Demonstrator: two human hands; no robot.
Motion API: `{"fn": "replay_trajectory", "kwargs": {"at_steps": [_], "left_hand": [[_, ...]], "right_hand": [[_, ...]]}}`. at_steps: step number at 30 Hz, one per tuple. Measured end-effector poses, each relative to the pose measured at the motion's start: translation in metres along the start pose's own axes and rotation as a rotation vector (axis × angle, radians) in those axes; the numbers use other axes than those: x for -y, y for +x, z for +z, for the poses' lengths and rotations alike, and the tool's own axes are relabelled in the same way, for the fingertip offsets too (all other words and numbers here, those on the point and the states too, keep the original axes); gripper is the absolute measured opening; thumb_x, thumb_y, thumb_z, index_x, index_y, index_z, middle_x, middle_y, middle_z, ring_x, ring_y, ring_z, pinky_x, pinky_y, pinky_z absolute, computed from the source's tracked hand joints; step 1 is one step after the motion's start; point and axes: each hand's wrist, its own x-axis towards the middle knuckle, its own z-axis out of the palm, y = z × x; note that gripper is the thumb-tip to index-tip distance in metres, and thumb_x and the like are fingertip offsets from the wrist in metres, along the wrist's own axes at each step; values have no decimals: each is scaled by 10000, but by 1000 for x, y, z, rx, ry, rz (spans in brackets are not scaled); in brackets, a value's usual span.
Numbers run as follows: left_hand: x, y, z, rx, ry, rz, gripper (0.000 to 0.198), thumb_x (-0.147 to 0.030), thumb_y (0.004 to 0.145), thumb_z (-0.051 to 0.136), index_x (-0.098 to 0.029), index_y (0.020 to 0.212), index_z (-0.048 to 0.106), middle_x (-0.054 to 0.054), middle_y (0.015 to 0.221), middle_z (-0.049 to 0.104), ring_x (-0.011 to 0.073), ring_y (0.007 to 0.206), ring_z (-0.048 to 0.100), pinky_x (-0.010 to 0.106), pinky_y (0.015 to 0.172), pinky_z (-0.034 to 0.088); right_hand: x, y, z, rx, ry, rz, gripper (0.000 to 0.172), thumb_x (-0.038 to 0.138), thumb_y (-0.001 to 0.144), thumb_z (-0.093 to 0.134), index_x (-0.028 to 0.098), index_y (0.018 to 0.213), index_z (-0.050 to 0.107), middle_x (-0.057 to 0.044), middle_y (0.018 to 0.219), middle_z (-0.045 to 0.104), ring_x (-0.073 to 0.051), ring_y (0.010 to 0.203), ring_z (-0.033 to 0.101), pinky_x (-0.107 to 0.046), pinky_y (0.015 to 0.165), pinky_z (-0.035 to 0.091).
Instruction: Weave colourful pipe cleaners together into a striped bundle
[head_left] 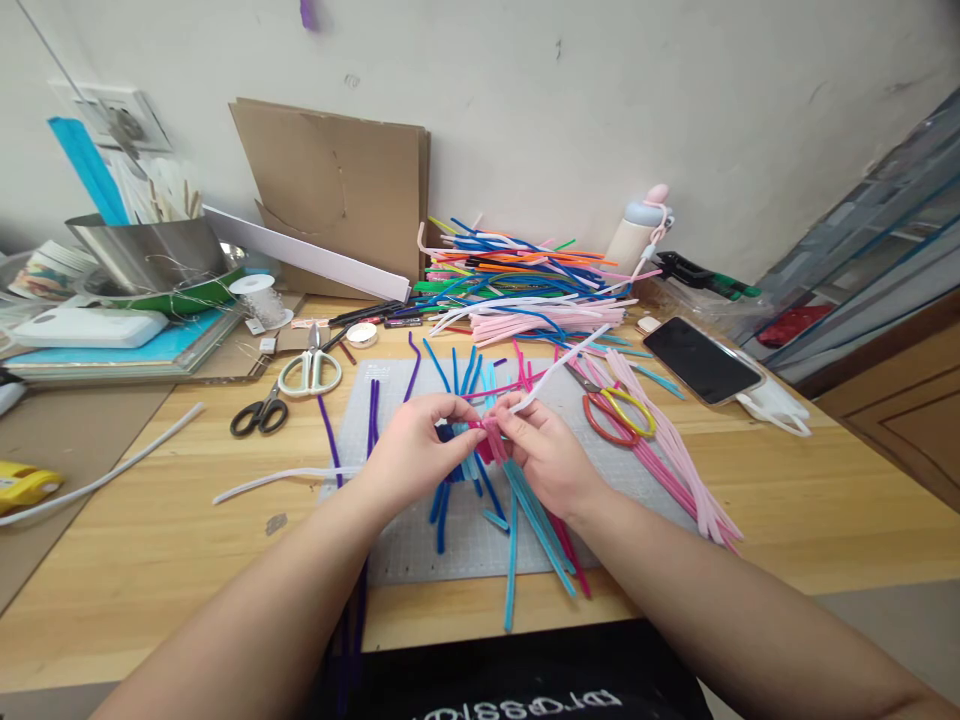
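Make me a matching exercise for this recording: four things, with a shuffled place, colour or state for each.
Things
1. striped pipe-cleaner piece
2. phone
3. brown cardboard
4. cutting mat

Descriptions
A. propped against the wall
B. grey, with a printed grid
C. between the left hand and the right hand
D. face up, screen dark

Pairs: 1-C, 2-D, 3-A, 4-B

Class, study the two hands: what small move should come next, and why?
Probably the right hand should draw the white stem snug against the coloured piece while the left hand steadies it: the stem's long end sticks out past the right fingers, and the left thumb is at the piece.
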Motion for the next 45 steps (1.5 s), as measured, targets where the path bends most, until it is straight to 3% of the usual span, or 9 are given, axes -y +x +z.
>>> {"fn": "replay_trajectory", "kwargs": {"at_steps": [6,12,20,25,31,36,45], "left_hand": [[0,0,-1,23,-31,-13,90,-230,737,567,-178,780,626,-3,762,651,143,724,586,240,675,447],[-1,-1,-2,21,11,73,61,-175,736,551,-184,775,597,-11,772,638,133,749,581,232,704,435],[-3,-2,-1,-47,291,290,65,-186,758,561,-202,806,601,11,830,667,176,844,588,330,830,375],[-3,-2,-1,-22,354,301,73,-170,747,556,-201,801,595,6,814,668,171,824,591,332,829,364],[-1,-3,0,-46,380,299,65,-177,765,543,-192,780,604,7,793,679,172,804,596,333,822,366],[0,-3,0,-73,430,331,96,-203,779,543,-194,817,631,21,846,695,185,833,602,348,833,366],[2,-4,3,-127,550,420,186,-183,817,485,-183,793,669,31,790,709,171,743,617,352,832,385]], "right_hand": [[1,-1,0,3,-129,0,181,298,679,718,177,770,619,21,709,620,-95,622,544,-219,579,418],[-2,0,0,22,-90,117,190,343,715,675,161,738,626,37,597,567,-68,472,457,-187,400,331],[0,-1,0,23,-102,37,155,318,722,665,174,688,620,40,603,560,-86,530,487,-206,481,375],[2,-1,0,-8,-212,-24,136,308,697,686,179,682,644,19,654,605,-118,622,539,-245,614,429],[-2,1,-3,0,-242,-16,158,320,704,683,187,786,658,8,752,652,-129,699,577,-255,663,441],[1,1,-3,29,-349,-18,176,344,749,636,173,729,669,6,663,642,-126,618,562,-263,627,444],[-3,1,-6,32,-445,-89,195,361,764,619,174,776,673,-22,745,685,-156,697,603,-284,664,466]]}}
